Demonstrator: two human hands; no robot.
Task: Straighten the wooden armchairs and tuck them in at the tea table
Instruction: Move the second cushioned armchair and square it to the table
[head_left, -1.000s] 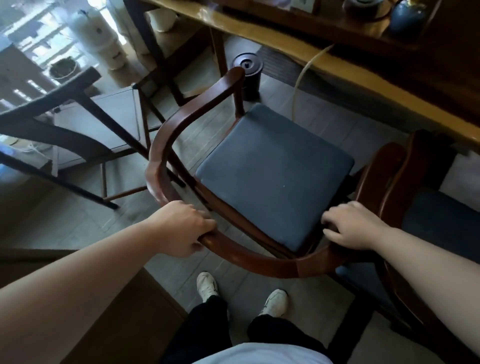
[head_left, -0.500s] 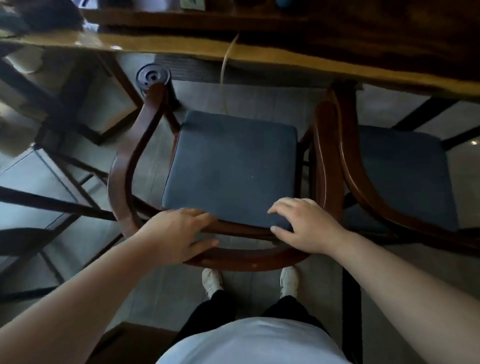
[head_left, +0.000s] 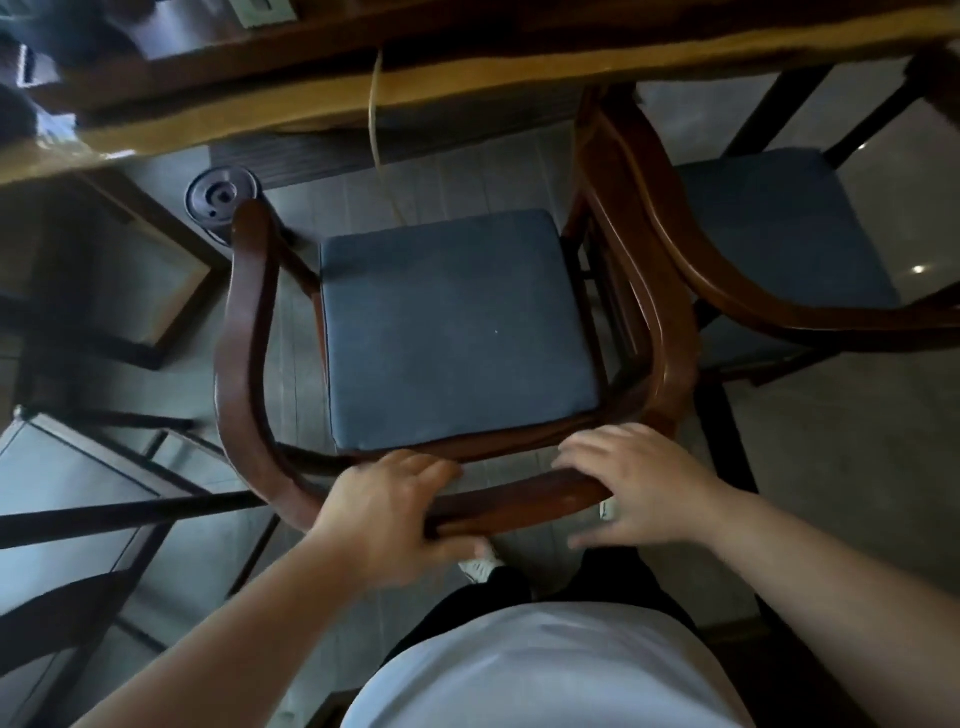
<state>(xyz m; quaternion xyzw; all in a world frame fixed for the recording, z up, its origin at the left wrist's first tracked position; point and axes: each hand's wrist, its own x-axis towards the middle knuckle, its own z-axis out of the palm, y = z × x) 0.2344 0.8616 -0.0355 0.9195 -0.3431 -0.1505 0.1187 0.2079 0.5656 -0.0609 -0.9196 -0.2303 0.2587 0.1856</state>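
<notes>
A dark wooden armchair (head_left: 244, 332) with a curved rail and a blue seat cushion (head_left: 452, 327) stands square to the tea table (head_left: 322, 98), directly below me. My left hand (head_left: 384, 514) wraps the back rail left of its middle. My right hand (head_left: 639, 483) rests over the rail's right part, fingers spread across it. A second armchair (head_left: 670, 249) with a blue cushion stands close on the right, its armrest beside the first chair's right arm and its front under the table edge.
A round black canister (head_left: 222, 200) stands on the floor by the chair's front left corner. A pale cord (head_left: 375, 114) hangs from the table. Dark frames and a glass-topped piece (head_left: 78, 483) fill the left. My feet are behind the chair.
The chair has turned from a slant to face the table squarely and now stands alongside the right chair. Both hands slid inward along the back rail.
</notes>
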